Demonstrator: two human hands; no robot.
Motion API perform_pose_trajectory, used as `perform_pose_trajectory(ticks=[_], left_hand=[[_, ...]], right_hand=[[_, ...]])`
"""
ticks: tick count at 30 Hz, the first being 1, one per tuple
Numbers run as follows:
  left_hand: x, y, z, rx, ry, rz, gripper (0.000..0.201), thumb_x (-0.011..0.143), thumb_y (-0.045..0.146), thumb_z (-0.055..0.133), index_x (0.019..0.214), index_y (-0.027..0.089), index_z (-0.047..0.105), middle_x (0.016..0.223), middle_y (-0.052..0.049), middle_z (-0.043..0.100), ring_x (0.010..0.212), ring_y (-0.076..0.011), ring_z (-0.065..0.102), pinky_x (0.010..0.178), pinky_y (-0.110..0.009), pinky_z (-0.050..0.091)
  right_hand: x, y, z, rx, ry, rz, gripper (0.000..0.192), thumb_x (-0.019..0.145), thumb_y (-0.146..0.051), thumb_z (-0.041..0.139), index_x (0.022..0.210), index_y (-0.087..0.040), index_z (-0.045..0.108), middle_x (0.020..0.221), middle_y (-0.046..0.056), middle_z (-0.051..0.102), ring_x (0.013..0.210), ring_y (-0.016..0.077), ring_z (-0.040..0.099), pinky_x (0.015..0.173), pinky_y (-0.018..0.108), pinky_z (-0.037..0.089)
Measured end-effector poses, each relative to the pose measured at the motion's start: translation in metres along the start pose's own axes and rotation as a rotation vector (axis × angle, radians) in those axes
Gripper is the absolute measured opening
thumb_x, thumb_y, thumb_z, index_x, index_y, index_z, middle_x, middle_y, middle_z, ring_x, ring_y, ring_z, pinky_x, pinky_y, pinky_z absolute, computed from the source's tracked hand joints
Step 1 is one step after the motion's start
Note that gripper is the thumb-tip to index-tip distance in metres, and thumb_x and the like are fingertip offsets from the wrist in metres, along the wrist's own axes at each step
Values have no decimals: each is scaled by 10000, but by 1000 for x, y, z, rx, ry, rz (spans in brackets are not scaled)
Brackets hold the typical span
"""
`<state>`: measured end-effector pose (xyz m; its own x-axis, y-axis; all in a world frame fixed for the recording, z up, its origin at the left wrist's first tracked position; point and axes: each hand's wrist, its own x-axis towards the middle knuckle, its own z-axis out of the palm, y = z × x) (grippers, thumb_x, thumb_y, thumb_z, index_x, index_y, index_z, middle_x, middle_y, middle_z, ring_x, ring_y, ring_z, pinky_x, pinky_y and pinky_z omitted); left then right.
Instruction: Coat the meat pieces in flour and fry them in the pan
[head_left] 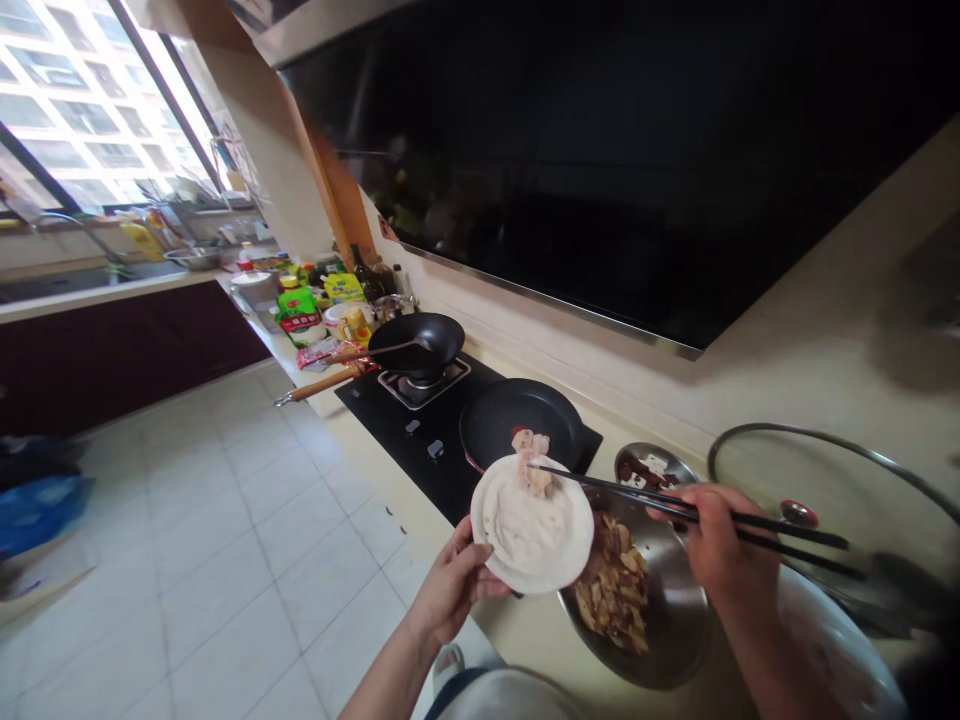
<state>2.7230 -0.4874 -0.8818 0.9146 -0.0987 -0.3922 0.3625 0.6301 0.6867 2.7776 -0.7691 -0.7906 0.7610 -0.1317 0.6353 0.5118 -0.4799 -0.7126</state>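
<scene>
Item: white plate (pixel 525 560), tilted, with pale battered pieces (pixel 534 478) heaped at its far rim; more pale coating covers its face.

Left hand (pixel 450 585): closed on the plate's near rim at about 7 o'clock, thumb on top, holding it up off the counter.

Right hand (pixel 724 550): closed round a pair of dark chopsticks (pixel 675 500). Their long axis runs from 3 o'clock to 9 o'clock, tips resting at the battered pieces.

Key relation: black frying pan (pixel 517 420) lies at 12 o'clock from the plate, just beyond its raised rim. A piece or two (pixel 529 440) sits at the pan's near edge; whether it touches the pan cannot be told. The chopstick tips are nearer the pan than either hand.

Surroundings:
- Steel bowl of brown sliced food (pixel 615 585), just at 3 o'clock of the plate, under the right hand.
- Small steel dish (pixel 652 468) with dark and white bits, at 1 o'clock.
- Glass lid (pixel 825 500), far at 3 o'clock.
- Black wok (pixel 416 343) on a gas burner, at 11 o'clock, with a wooden-handled utensil (pixel 319 384).
- Packets and jars (pixel 322 300) beyond it.

Obstruction: nothing stands between plate and pan.
</scene>
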Motion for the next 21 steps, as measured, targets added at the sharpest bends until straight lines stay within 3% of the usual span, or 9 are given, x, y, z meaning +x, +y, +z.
perform_pose_trajectory(ticks=[5, 11, 17, 21], left_hand=[[13, 31, -25, 1, 82, 66, 527, 696, 137, 710, 1178, 160, 498, 749, -45, 718, 538, -172, 684, 523, -265, 596], [13, 52, -70, -52, 239, 116, 623, 683, 81, 714, 1250, 160, 468, 829, -58, 726, 549, -164, 675, 551, -290, 613], [-16, 51, -115, -113, 439, 107, 869, 591, 90, 799, 1371, 215, 437, 883, -46, 742, 621, -182, 679, 598, -313, 616], [-36, 45, -143, -131, 549, 110, 871, 516, 161, 843, 1318, 312, 539, 1019, -35, 753, 784, -249, 719, 664, -330, 622]], right_hand=[[22, 1, 58, 225, 32, 177, 310, 904, -473, 527, 730, -232, 613, 641, 17, 680, 551, 195, 664, 573, 347, 587], [42, 10, 117, 454, 81, 327, 370, 787, -585, 641, 738, -223, 578, 593, 4, 661, 474, 196, 645, 464, 323, 568], [42, 48, 151, 388, 66, 407, 363, 788, -584, 635, 784, -224, 586, 678, 16, 688, 540, 206, 684, 488, 309, 572], [36, 79, 163, 288, -10, 474, 371, 786, -598, 622, 809, -230, 593, 695, 25, 709, 521, 202, 685, 503, 297, 572]])
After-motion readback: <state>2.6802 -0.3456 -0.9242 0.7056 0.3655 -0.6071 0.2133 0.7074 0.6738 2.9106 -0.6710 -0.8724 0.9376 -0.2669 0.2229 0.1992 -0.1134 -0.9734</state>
